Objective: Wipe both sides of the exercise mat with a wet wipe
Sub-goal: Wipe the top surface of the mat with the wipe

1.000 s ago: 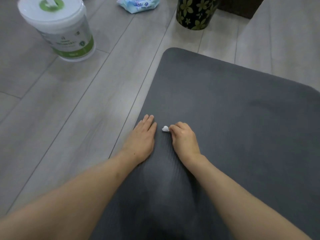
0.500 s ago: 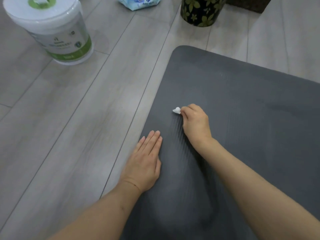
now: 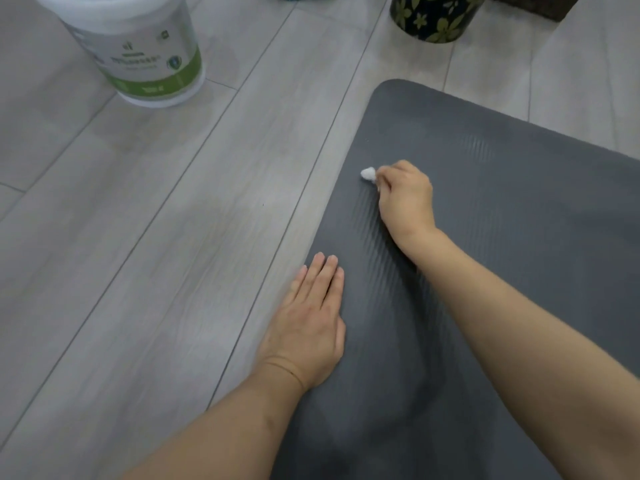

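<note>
Right hand: the right hand (image 3: 406, 199) is curled, fingers pinching a small bunched wet wipe (image 3: 367, 174) that sticks out past the fingertips; hand and wipe sit on the mat near its far left corner; whether the wipe is pressed hard down cannot be told
Left hand: the left hand (image 3: 308, 323) lies flat, palm down, fingers straight and close together; it presses the mat just inside the left edge, nearer the person than the right hand; the two hands are apart
Mat: the dark grey exercise mat (image 3: 519, 271) lies flat on the floor (image 3: 156, 254), one side up; its rounded far left corner is in view, the rest runs out of frame to the right and toward the person; fine ribbing shows around the right hand
Step in hand: judged as wiping the upper side, working along the left edge toward the far corner, with the left hand bracing the mat against sliding
Progress: judged early to middle; the mat is not turned over, so the underside is still to do
Next move: calls for strokes across the far corner and then the wide stretch to the right; the wipe is tiny against the mat, so many overlapping passes, perhaps a fresh wipe
Around: a white tub of wipes with a green label (image 3: 138, 53) stands on the floor well to the left of the mat; a black pot with green flowers (image 3: 436, 15) stands beyond the far edge
</note>
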### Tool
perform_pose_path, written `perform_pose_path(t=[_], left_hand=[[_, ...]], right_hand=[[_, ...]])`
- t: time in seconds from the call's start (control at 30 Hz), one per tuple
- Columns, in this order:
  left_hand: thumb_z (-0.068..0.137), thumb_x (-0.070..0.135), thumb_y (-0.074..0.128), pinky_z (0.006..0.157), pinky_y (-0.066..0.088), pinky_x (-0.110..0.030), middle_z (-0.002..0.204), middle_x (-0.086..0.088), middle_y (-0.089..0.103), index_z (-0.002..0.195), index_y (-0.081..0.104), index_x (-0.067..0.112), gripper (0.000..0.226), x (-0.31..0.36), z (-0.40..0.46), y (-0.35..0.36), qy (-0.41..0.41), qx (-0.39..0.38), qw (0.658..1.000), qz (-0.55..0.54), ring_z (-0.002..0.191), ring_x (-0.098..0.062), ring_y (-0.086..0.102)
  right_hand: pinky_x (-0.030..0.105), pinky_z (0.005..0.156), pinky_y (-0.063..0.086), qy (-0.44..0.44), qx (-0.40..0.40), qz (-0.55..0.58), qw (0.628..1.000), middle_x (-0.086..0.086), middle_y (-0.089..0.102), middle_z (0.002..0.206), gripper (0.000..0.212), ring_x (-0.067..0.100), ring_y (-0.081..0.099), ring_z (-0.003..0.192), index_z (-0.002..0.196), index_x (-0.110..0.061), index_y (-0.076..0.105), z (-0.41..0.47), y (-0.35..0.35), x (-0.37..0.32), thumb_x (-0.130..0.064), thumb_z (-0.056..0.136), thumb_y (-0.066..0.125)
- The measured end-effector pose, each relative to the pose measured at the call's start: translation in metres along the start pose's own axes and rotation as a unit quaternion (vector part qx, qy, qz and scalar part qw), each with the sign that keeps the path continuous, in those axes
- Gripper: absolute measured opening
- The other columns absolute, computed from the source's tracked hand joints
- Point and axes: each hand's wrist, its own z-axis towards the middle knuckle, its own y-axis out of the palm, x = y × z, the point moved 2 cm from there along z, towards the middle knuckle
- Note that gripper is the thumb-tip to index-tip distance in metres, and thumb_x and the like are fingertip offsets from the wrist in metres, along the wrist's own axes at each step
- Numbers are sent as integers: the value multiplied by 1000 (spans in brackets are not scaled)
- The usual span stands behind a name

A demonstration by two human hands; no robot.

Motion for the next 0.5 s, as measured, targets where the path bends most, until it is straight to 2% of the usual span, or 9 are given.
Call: perform_pose_path(t=[0.07,0.17,0.3,0.37,0.5], left_hand=[[92,28,34,127,22,-45,166,-15,30,157,36,2,70,1,2,-1,0,1,1000,2,157,-28,20],[90,28,35,127,22,-45,167,-15,27,157,33,2,72,3,3,-3,-6,3,1000,-4,158,-26,17],[91,28,37,125,26,-46,165,-15,31,156,37,1,70,2,2,-2,-2,1,1000,-14,157,-28,21],[92,27,37,125,27,-47,165,-15,31,156,37,1,69,2,1,-1,5,4,1000,-11,157,-28,21],[95,28,32,125,26,-47,167,-15,28,157,34,1,68,1,1,0,7,2,1000,-2,157,-28,18]], right_hand=[[39,65,47,-65,-42,43,996,7,57,78,28,29,56,74,76,-6,64,-44,-11,-29,-18,98,52],[40,67,48,-152,-112,67,980,6,57,83,25,27,55,78,84,-4,65,-99,-26,-54,-15,101,51],[40,63,45,-204,-86,2,975,10,56,82,21,31,52,77,82,-6,62,-48,-8,-44,-13,100,54],[40,60,42,-178,-53,-33,982,14,54,80,20,36,53,77,76,-5,58,2,8,-31,-10,96,57],[39,60,38,-28,-14,-49,998,15,53,76,23,37,54,72,70,-2,60,59,20,-12,-5,92,55]])
